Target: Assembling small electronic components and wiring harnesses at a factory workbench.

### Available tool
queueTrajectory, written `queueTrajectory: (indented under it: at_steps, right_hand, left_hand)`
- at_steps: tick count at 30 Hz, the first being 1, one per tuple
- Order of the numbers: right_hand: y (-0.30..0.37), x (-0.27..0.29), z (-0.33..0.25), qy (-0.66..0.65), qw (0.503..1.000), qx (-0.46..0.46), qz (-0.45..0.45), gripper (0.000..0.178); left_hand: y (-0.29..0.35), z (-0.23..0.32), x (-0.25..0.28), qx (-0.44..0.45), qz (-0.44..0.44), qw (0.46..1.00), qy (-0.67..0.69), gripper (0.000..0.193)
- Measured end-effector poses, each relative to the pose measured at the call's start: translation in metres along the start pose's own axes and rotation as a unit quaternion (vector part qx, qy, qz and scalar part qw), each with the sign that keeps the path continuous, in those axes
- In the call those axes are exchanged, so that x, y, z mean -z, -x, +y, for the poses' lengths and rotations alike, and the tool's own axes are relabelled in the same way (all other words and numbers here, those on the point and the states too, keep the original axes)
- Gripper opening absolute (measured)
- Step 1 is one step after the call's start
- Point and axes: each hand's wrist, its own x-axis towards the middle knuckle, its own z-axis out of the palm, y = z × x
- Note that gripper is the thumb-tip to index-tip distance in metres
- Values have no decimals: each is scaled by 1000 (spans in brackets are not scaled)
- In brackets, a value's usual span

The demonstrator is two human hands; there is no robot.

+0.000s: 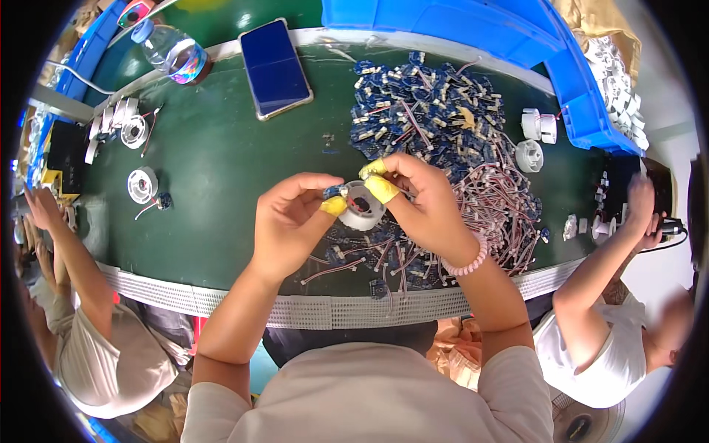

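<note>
Both my hands meet above the green table, close to its near edge. My left hand [292,221] pinches a small blue circuit board [334,191] between thumb and index finger; a yellow cover wraps the thumb tip. My right hand [417,203], with yellow covers on thumb and index finger, is closed in a pinch on something small and whitish, mostly hidden by the fingertips. Between the hands is a round white plastic housing [362,218] with red wires inside, its open side facing up. Which fingers support it is hidden.
Blue circuit boards [421,103] and bundled wire leads [495,214] pile up right of my hands. White housings [140,184] stand at left and others [529,156] at right. A phone [275,70], bottle [173,55] and blue bin [443,22] lie beyond. Co-workers sit either side.
</note>
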Motion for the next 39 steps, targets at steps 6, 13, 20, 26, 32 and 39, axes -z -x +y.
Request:
queueTrajectory:
  at_steps: [6,13,20,26,32,39]
  right_hand:
    - [-2,-6,-5,44,998,0,-52,14]
    - [-4,-6,3,122,985,110,-51,17]
    - [-7,-4,1,193,965,163,-64,14]
    - [-2,6,5,74,985,131,-86,8]
    - [5,6,2,65,988,126,-56,10]
    - [-6,153,12,229,821,99,514,14]
  left_hand:
    - [-1,1,3,0,20,1000,-18,27]
    - [1,3,1,-20,13,999,-49,25]
    - [2,4,-1,-8,12,998,-66,24]
    - [2,17,0,27,-46,995,-88,26]
    - [9,17,-4,7,-51,998,-33,22]
    - [33,68,65,-91,174,944,-265,18]
